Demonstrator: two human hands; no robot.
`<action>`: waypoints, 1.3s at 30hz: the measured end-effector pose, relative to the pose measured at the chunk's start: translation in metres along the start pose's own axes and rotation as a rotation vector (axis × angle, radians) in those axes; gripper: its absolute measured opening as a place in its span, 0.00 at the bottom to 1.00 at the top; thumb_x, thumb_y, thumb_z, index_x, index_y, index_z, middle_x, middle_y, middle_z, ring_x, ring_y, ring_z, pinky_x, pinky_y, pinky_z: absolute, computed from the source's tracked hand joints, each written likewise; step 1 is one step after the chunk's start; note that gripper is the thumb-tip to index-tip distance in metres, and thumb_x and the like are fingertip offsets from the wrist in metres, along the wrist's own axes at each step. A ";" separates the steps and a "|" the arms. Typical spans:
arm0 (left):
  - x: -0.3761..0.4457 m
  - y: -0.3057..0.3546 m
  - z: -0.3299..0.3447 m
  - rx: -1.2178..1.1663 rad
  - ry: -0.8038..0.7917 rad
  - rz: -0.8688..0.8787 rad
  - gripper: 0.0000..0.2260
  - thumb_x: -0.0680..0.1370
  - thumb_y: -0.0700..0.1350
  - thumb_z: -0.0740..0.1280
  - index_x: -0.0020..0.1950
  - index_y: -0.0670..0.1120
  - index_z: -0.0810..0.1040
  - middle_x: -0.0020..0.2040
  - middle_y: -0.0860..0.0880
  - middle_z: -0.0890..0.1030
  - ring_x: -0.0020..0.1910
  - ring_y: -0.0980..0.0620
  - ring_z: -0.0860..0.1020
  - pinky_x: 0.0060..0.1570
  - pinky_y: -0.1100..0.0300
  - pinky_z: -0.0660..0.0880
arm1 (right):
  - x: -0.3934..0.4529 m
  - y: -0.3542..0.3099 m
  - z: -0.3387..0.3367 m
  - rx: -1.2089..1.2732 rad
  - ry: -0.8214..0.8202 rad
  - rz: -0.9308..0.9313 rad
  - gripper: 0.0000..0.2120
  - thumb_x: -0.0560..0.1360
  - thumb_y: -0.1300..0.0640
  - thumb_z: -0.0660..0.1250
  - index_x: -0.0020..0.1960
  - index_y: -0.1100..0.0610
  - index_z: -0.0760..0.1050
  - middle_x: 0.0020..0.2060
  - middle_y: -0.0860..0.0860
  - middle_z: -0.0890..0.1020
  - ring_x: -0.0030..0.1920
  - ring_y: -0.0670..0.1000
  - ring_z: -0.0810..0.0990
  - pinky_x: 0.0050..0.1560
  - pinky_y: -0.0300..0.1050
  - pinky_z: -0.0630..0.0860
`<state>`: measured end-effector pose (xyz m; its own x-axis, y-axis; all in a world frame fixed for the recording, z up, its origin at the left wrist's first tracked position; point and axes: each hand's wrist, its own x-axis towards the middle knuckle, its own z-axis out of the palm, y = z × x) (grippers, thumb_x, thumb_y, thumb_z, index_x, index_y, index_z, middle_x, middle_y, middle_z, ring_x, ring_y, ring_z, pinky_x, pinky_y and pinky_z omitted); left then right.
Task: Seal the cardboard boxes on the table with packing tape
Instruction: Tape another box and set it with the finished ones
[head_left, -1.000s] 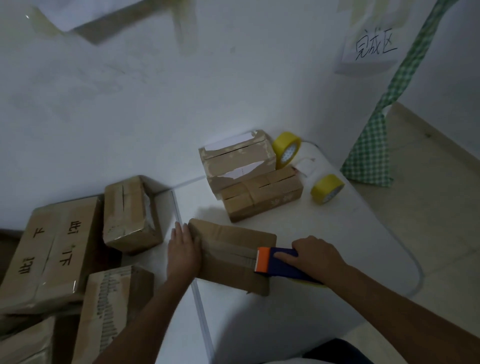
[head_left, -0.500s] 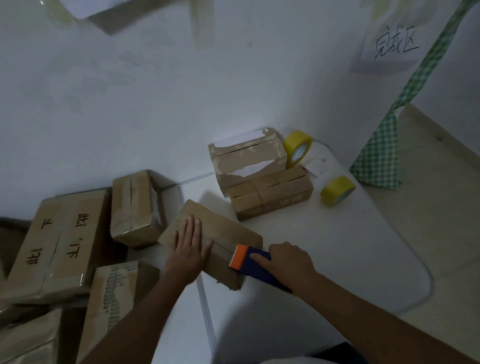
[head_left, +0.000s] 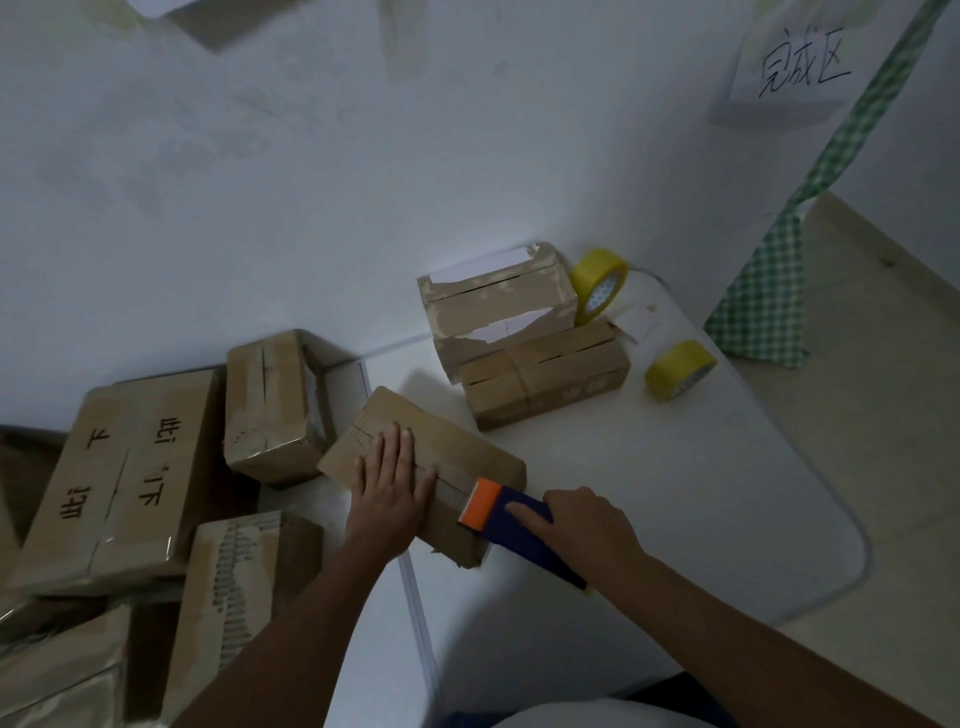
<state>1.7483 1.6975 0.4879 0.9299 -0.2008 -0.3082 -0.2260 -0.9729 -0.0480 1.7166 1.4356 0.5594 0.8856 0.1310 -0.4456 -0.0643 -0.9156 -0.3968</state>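
Note:
A flat cardboard box (head_left: 457, 449) lies slantwise near the front of the white table (head_left: 649, 493). My left hand (head_left: 392, 480) presses flat on its top, fingers straight. My right hand (head_left: 582, 522) grips a blue tape dispenser (head_left: 524, 525) with an orange front end, index finger stretched along its top; the orange end rests on the box's near right part, on the seam. A strip of tape runs along the box under the dispenser.
Two stacked boxes (head_left: 524, 338) stand at the table's back, with two yellow tape rolls (head_left: 600, 286) (head_left: 678, 369) beside them. Several more cartons (head_left: 124, 478) crowd the left side. A green checked cloth (head_left: 763, 306) hangs at right over the floor.
The box has turned from lying square to slantwise. My left hand moved from its left end onto its top. The dispenser moved left along the box with my right hand.

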 end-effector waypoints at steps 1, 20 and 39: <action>0.000 0.000 0.000 0.004 0.001 0.002 0.40 0.75 0.65 0.31 0.80 0.43 0.41 0.78 0.37 0.35 0.76 0.37 0.31 0.73 0.37 0.35 | -0.001 0.004 0.000 -0.005 0.007 -0.004 0.27 0.75 0.30 0.52 0.32 0.51 0.63 0.30 0.46 0.69 0.32 0.48 0.72 0.33 0.42 0.67; -0.014 0.057 -0.001 0.082 0.134 0.269 0.36 0.67 0.53 0.77 0.72 0.46 0.72 0.78 0.37 0.59 0.75 0.29 0.54 0.65 0.27 0.62 | -0.008 0.042 0.017 0.061 -0.027 0.099 0.28 0.75 0.30 0.54 0.32 0.53 0.65 0.29 0.48 0.70 0.29 0.46 0.69 0.30 0.41 0.64; -0.017 0.058 0.001 0.095 0.112 0.255 0.47 0.58 0.51 0.84 0.75 0.47 0.68 0.79 0.36 0.55 0.76 0.28 0.51 0.65 0.26 0.62 | -0.028 0.077 0.014 0.065 -0.003 0.113 0.30 0.74 0.29 0.54 0.35 0.55 0.70 0.30 0.50 0.74 0.31 0.48 0.74 0.32 0.42 0.68</action>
<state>1.7191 1.6447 0.4892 0.8646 -0.4541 -0.2151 -0.4779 -0.8754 -0.0726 1.6799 1.3672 0.5301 0.8696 0.0301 -0.4929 -0.1930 -0.8981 -0.3953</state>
